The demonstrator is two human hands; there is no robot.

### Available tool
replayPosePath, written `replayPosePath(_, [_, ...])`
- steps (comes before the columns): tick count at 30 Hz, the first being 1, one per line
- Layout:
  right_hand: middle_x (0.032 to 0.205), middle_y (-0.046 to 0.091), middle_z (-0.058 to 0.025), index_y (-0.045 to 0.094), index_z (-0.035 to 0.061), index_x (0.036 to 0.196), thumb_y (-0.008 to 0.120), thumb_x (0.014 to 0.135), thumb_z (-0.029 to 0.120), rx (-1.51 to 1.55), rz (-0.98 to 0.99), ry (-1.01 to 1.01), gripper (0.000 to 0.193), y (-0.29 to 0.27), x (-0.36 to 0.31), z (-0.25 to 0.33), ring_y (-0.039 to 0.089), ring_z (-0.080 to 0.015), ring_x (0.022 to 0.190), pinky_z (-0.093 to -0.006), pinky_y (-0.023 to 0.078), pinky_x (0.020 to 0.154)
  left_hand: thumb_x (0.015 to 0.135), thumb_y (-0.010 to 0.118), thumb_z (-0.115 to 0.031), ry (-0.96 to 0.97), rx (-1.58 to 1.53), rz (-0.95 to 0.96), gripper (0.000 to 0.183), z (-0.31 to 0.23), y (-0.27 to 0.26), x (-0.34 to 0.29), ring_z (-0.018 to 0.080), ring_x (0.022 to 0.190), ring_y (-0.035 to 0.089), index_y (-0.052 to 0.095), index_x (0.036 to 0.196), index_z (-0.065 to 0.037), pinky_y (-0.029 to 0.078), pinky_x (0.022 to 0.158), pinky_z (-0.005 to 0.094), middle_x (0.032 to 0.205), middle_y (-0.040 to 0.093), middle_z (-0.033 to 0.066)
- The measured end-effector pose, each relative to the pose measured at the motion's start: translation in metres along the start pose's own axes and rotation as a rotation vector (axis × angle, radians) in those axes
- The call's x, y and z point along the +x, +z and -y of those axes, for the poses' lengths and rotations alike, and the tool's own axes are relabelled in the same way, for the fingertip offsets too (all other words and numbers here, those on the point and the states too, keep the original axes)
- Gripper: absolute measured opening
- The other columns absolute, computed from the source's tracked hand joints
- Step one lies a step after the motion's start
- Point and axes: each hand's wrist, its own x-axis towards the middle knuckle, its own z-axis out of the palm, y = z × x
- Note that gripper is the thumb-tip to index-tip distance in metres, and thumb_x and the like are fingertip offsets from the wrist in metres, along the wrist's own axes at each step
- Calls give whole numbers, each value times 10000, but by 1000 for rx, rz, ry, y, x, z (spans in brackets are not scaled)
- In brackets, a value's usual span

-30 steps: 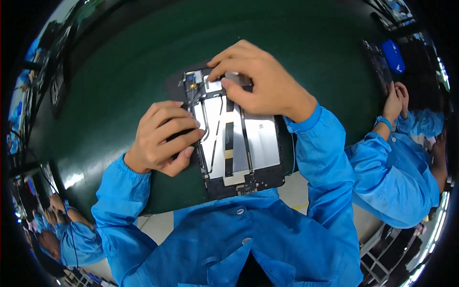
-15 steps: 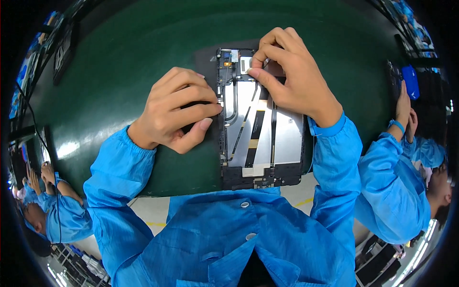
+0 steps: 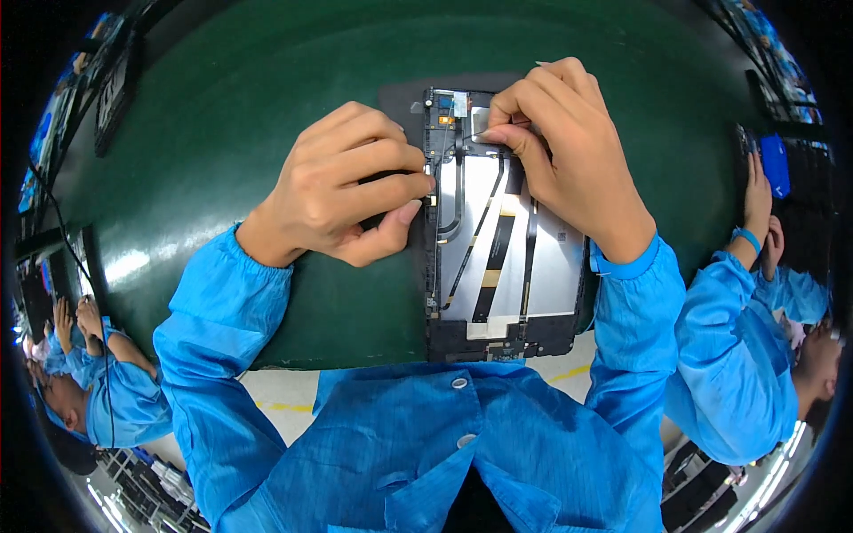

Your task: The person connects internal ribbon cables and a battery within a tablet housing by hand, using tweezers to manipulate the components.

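An opened tablet (image 3: 555,266) lies in front of me, its silver inner plate, dark flat cables and circuit parts exposed. My left hand (image 3: 355,186) is at its left edge. Its fingers are curled, with fingertips against that edge and the thumb tucked in below them. My right hand (image 3: 569,147) reaches over the upper right part, thumb and index finger pinched beside a small pale plate (image 3: 480,120). A thin dark line, perhaps a wire, runs toward that pinch, but what the fingertips hold is too small to make out. The hand hides the tablet's upper right corner.
The tablet rests on a dark mat (image 3: 395,93) on a green table (image 3: 267,89). A blue object (image 3: 775,166) stands near a co-worker's hands (image 3: 760,200) on the right. Another co-worker (image 3: 115,382) sits at the left, near a black cable (image 3: 75,240).
The tablet and both hands appear shifted slightly to the right. My left fingers are a little higher along the tablet's edge; the right hand keeps its pinch near the pale plate.
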Motion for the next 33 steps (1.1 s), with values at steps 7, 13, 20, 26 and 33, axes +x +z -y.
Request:
replayPosePath(7, [902, 626, -59, 714, 91, 943, 823, 869, 84, 44, 35, 57, 132, -6, -6, 0, 574, -272, 949, -392, 476, 854, 717, 749, -136, 109, 87, 10, 255, 2, 8, -1, 285, 840, 701, 816, 937, -24, 621, 804, 430, 909, 747, 104])
replayPosePath(13, [826, 627, -43, 737, 80, 899, 828, 846, 71, 125, 64, 105, 105, -14, -8, -5, 576, -254, 872, -386, 468, 822, 765, 762, -149, 139, 179, 27, 252, 7, 9, 1, 284, 900, 730, 820, 973, -18, 620, 815, 424, 939, 758, 105])
replayPosePath(20, [825, 664, -48, 774, 73, 929, 832, 851, 48, 125, 54, 95, 100, -21, -7, -12, 602, -251, 854, -384, 462, 808, 800, 775, -165, 103, 197, 42, 257, 9, 11, 1, 294, 930, 729, 823, 1004, -17, 616, 818, 427, 977, 763, 122])
replayPosePath(26, [783, 654, -46, 761, 70, 891, 850, 831, 81, 137, 102, 90, 108, -23, -8, -15, 605, -246, 822, -403, 470, 853, 821, 746, -121, 37, 113, 34, 219, 10, 12, 4, 297, 923, 718, 823, 1001, -25, 602, 833, 423, 982, 754, 123])
replayPosePath(33, [722, 570, -5, 733, 102, 808, 827, 781, 96, 130, 142, 92, 98, -28, -8, -5, 580, -221, 813, -454, 442, 1075, 834, 717, -72, -207, 6, -18, 198, -4, 16, 6, 325, 946, 693, 800, 1007, -26, 559, 898, 455, 1009, 724, 125])
